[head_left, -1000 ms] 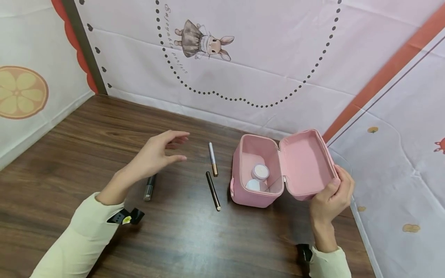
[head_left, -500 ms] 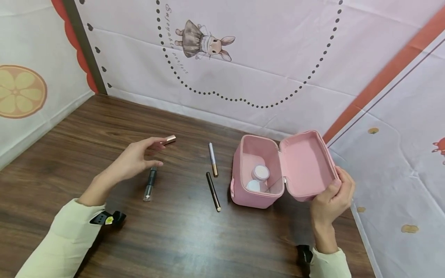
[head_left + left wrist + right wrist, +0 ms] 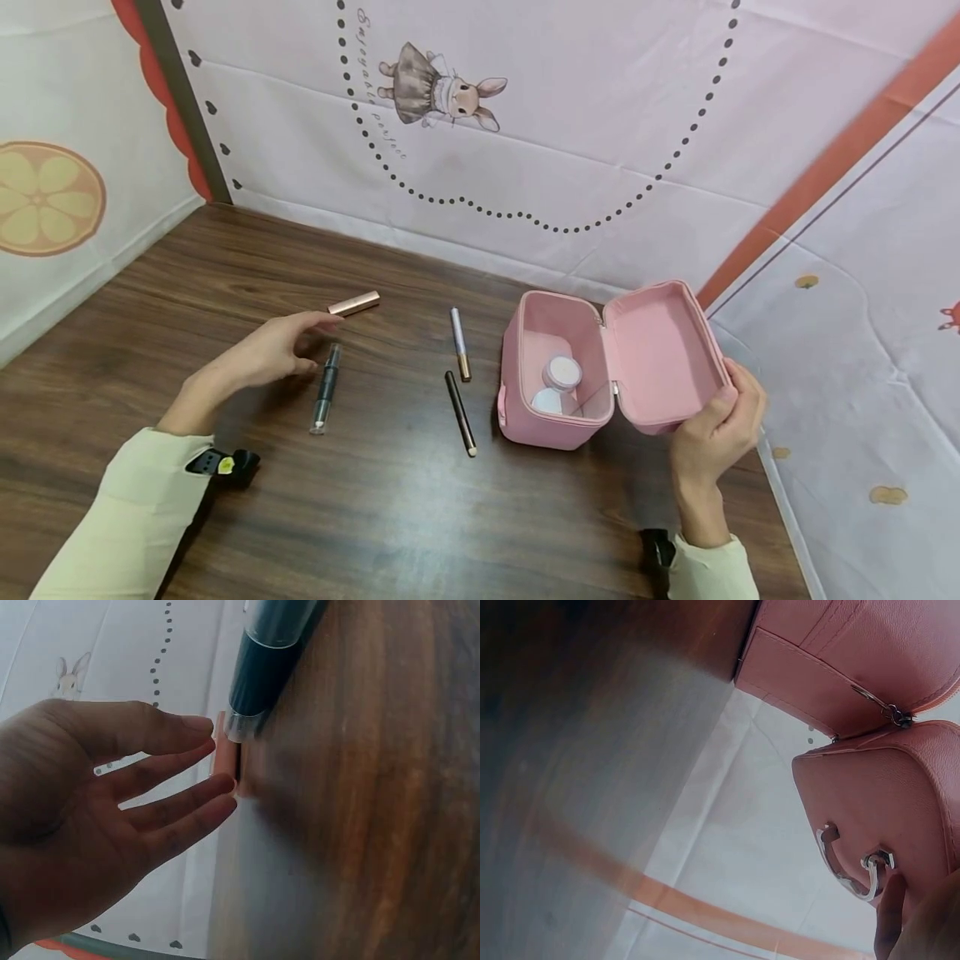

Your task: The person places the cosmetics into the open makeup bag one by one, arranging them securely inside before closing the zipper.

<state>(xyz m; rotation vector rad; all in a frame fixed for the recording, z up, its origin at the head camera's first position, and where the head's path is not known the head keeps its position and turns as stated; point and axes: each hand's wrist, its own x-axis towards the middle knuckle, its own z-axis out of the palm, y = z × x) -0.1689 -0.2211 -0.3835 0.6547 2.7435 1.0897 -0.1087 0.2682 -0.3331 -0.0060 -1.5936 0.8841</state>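
Observation:
On the left of the table my left hand hovers low, its fingers loosely bent and nothing in them. A rose-gold tube lies just beyond its fingertips. Beside the thumb lies a dark green pen with clear ends; the left wrist view shows the pen apart from the fingers. My right hand grips the edge of the raised lid of a pink cosmetic case. Inside the case sit two white-topped jars. A metal handle on the lid's outside shows near the right fingers.
Between the left hand and the case lie a silver-and-gold tube and a slim black pen. Printed cloth walls border the wooden table at the back and both sides.
My left hand has moved left and lower, from above the middle of the table to beside the green pen, uncovering that pen and the rose-gold tube. The right hand keeps holding the lid.

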